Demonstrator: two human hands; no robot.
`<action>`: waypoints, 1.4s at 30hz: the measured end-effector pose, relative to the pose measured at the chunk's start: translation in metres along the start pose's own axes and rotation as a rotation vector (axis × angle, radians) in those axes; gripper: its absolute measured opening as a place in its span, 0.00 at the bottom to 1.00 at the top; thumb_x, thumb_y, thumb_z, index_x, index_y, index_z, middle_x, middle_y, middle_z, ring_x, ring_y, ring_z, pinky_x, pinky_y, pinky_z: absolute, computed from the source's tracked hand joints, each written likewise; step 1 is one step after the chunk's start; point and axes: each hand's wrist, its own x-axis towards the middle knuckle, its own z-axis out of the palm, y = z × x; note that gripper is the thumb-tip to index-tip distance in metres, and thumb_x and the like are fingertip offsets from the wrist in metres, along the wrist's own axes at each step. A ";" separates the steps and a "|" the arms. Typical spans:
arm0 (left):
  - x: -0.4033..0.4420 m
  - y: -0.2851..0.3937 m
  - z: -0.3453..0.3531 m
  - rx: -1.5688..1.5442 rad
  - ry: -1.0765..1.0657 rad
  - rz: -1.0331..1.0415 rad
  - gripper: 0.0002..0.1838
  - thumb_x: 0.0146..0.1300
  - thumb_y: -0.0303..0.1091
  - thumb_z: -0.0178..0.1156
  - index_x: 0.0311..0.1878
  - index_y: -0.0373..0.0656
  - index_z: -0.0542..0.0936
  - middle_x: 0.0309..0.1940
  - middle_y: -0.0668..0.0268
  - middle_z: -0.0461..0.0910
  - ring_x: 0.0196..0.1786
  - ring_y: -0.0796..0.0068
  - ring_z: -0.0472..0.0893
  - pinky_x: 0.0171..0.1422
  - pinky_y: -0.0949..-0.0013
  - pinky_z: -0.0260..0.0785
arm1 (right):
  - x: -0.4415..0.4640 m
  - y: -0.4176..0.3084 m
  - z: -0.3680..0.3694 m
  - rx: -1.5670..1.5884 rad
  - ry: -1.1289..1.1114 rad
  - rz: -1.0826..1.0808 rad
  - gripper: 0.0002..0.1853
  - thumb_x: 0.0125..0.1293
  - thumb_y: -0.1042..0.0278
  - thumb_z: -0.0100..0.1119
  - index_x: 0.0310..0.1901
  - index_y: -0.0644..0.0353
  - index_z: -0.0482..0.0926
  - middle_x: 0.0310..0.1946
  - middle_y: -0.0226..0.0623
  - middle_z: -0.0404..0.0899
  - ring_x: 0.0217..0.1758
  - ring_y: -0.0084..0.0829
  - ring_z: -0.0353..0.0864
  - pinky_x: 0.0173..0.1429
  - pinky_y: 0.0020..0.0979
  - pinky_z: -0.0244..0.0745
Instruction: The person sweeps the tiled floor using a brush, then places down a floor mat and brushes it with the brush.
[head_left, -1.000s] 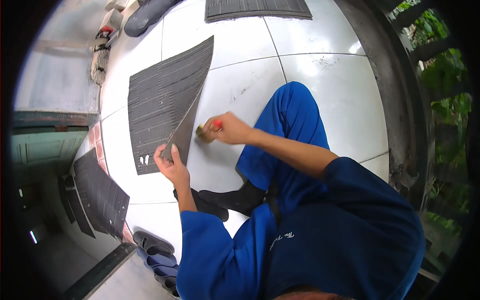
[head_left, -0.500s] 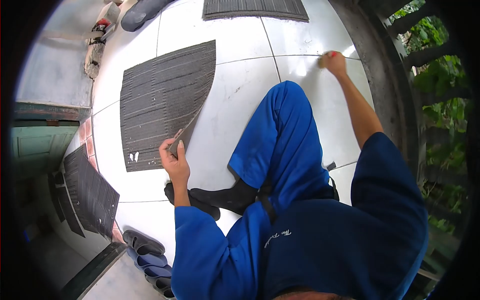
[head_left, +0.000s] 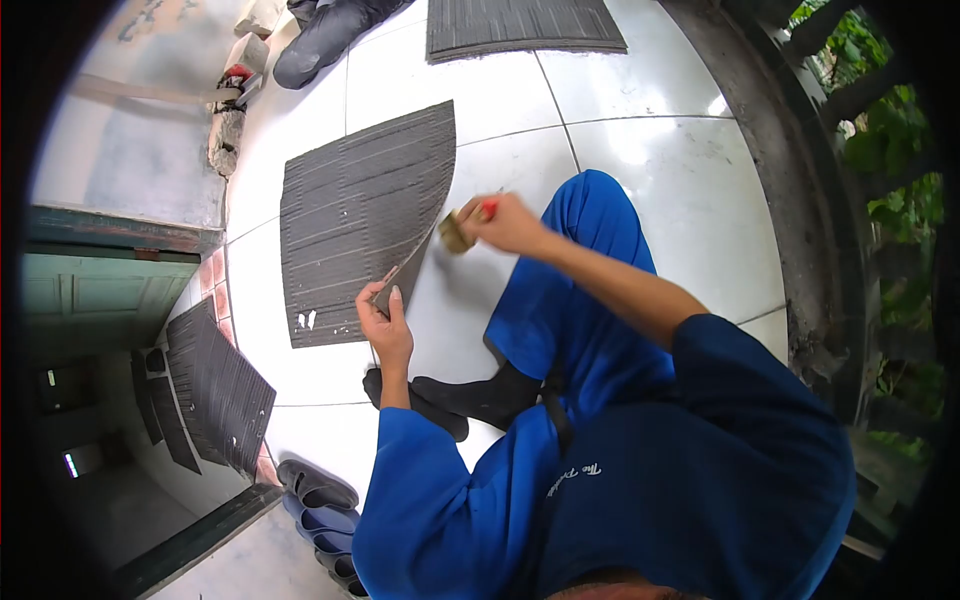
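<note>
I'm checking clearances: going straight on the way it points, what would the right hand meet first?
Likely the dark mat, at its lifted edge, with the brush leading; depth is unclear.

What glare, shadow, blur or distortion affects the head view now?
Head view: fisheye curvature with dark corners; bright reflections on the white floor tiles; soft shadow below the brush, which looks motion-blurred in the right hand; the mat in the left hand reads fairly clearly; the doorway interior is murky.

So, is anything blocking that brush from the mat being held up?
Nothing visible: the right hand holds the brush close beside the raised mat; the left hand grips a corner, clear of the brush.
</note>
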 end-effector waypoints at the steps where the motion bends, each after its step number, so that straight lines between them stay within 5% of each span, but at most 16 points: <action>1: -0.001 0.001 0.001 -0.007 0.002 -0.004 0.13 0.73 0.23 0.57 0.57 0.38 0.68 0.57 0.51 0.79 0.56 0.73 0.77 0.63 0.71 0.66 | -0.001 0.005 0.021 0.011 -0.071 -0.009 0.08 0.58 0.70 0.63 0.36 0.65 0.86 0.29 0.39 0.87 0.32 0.26 0.85 0.43 0.29 0.80; 4: -0.002 -0.003 0.001 -0.016 -0.020 0.003 0.14 0.72 0.23 0.58 0.57 0.39 0.68 0.54 0.55 0.79 0.54 0.75 0.77 0.61 0.73 0.67 | 0.009 0.035 0.042 -0.106 -0.052 0.005 0.09 0.55 0.68 0.63 0.34 0.64 0.85 0.29 0.39 0.87 0.31 0.29 0.85 0.43 0.30 0.80; 7: -0.005 -0.006 0.000 0.002 -0.058 0.012 0.12 0.73 0.23 0.57 0.56 0.38 0.69 0.57 0.51 0.79 0.57 0.72 0.77 0.64 0.71 0.66 | 0.047 0.078 -0.024 -0.311 0.059 -0.103 0.09 0.53 0.67 0.65 0.32 0.64 0.85 0.30 0.41 0.87 0.31 0.32 0.85 0.41 0.33 0.81; 9: -0.004 0.002 0.005 -0.004 -0.082 0.015 0.11 0.73 0.22 0.55 0.55 0.38 0.69 0.60 0.45 0.79 0.58 0.68 0.78 0.66 0.70 0.66 | 0.052 0.052 -0.104 -0.247 0.133 0.068 0.12 0.53 0.64 0.68 0.30 0.67 0.85 0.28 0.44 0.87 0.32 0.34 0.88 0.38 0.34 0.82; 11: -0.006 -0.004 0.006 0.002 -0.122 -0.007 0.11 0.72 0.22 0.56 0.54 0.39 0.70 0.60 0.48 0.79 0.57 0.71 0.78 0.64 0.71 0.66 | 0.061 0.026 -0.159 -0.561 0.241 0.328 0.15 0.57 0.60 0.67 0.29 0.69 0.85 0.25 0.48 0.86 0.28 0.38 0.89 0.36 0.38 0.84; 14: -0.006 0.000 0.006 0.011 -0.200 -0.090 0.12 0.71 0.21 0.57 0.54 0.39 0.70 0.60 0.50 0.80 0.64 0.67 0.77 0.70 0.68 0.64 | 0.058 0.046 -0.239 -0.615 0.372 0.445 0.20 0.56 0.58 0.64 0.32 0.74 0.82 0.25 0.53 0.85 0.26 0.41 0.89 0.33 0.36 0.85; 17: -0.007 -0.013 0.005 0.003 -0.306 -0.088 0.14 0.69 0.19 0.58 0.56 0.38 0.71 0.58 0.54 0.81 0.54 0.77 0.79 0.59 0.74 0.70 | 0.043 0.044 -0.258 -1.105 0.417 0.408 0.18 0.59 0.60 0.62 0.39 0.72 0.83 0.34 0.57 0.86 0.38 0.50 0.89 0.46 0.43 0.85; 19: -0.010 -0.023 0.011 -0.030 -0.373 -0.081 0.18 0.67 0.18 0.60 0.57 0.37 0.71 0.59 0.53 0.80 0.58 0.73 0.79 0.65 0.70 0.70 | 0.033 0.043 -0.246 -1.151 0.375 0.407 0.16 0.60 0.60 0.60 0.40 0.66 0.86 0.36 0.58 0.86 0.42 0.53 0.87 0.51 0.45 0.82; 25: -0.023 -0.020 0.024 0.141 -0.504 -0.129 0.24 0.59 0.22 0.68 0.58 0.37 0.74 0.58 0.54 0.80 0.65 0.62 0.79 0.72 0.63 0.68 | 0.014 0.004 -0.156 -0.382 0.130 0.038 0.12 0.59 0.64 0.65 0.36 0.66 0.86 0.32 0.42 0.88 0.36 0.26 0.85 0.44 0.30 0.80; 29: -0.026 -0.023 0.021 0.392 -0.665 0.032 0.24 0.54 0.28 0.72 0.56 0.42 0.78 0.62 0.56 0.78 0.69 0.53 0.75 0.73 0.59 0.67 | 0.008 -0.020 -0.109 0.234 0.030 0.273 0.12 0.62 0.67 0.62 0.41 0.68 0.86 0.33 0.37 0.87 0.36 0.26 0.85 0.44 0.30 0.79; 32: -0.032 -0.030 0.015 0.479 -0.778 0.115 0.21 0.55 0.30 0.72 0.53 0.41 0.80 0.67 0.56 0.75 0.74 0.52 0.69 0.75 0.56 0.64 | -0.020 -0.013 -0.098 0.068 -0.120 0.212 0.13 0.65 0.66 0.62 0.43 0.68 0.85 0.36 0.37 0.87 0.37 0.26 0.85 0.45 0.30 0.79; 35: -0.033 -0.030 0.002 0.434 -0.760 0.060 0.19 0.57 0.30 0.71 0.52 0.42 0.81 0.67 0.56 0.76 0.74 0.52 0.69 0.76 0.56 0.64 | -0.036 0.015 -0.121 -0.261 -0.044 0.058 0.14 0.67 0.64 0.61 0.46 0.67 0.85 0.39 0.37 0.87 0.39 0.26 0.85 0.46 0.30 0.79; 38: -0.033 -0.030 -0.019 0.338 -0.557 -0.125 0.14 0.62 0.30 0.68 0.51 0.41 0.82 0.54 0.59 0.84 0.62 0.62 0.81 0.67 0.62 0.72 | -0.050 0.061 -0.195 -0.062 0.389 0.275 0.15 0.72 0.63 0.57 0.49 0.67 0.84 0.38 0.38 0.87 0.38 0.29 0.87 0.43 0.31 0.84; 42: -0.032 -0.044 -0.041 0.143 -0.210 -0.363 0.12 0.69 0.30 0.64 0.53 0.39 0.81 0.50 0.63 0.85 0.54 0.73 0.83 0.59 0.70 0.75 | -0.098 0.078 -0.325 -0.732 0.649 0.133 0.13 0.67 0.66 0.59 0.43 0.68 0.87 0.31 0.41 0.88 0.36 0.28 0.89 0.40 0.29 0.85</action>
